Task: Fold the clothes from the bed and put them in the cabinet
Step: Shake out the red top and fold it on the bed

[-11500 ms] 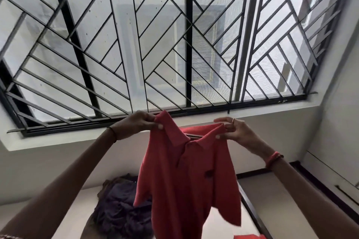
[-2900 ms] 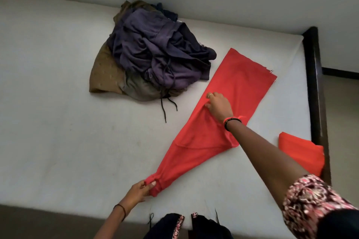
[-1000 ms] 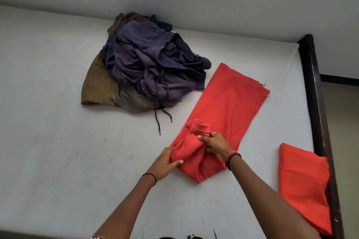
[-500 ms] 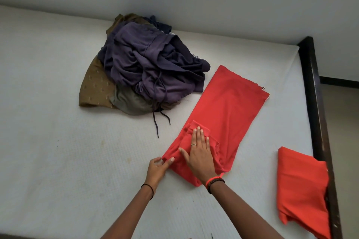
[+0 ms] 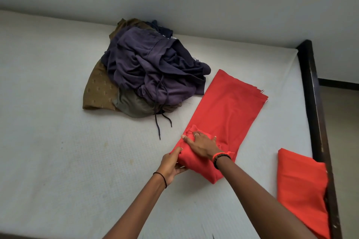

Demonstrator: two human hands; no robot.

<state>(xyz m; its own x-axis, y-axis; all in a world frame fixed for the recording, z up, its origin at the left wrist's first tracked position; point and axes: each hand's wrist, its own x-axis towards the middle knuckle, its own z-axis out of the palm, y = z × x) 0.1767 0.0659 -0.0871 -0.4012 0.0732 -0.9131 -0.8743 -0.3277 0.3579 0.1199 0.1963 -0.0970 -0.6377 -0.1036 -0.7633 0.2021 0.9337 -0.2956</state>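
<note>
Garment: red shirt lies on the bed, near end doubled over, beside the pile of clothes.
Left hand: pinches the fold's near edge, thumb on top.
Right hand: rests on the fold; fingertips buried, grip cannot be told.
Advice: lift both corners level, align edges, press flat.

Left hand grips the red shirt, right hand flat on it.
</note>
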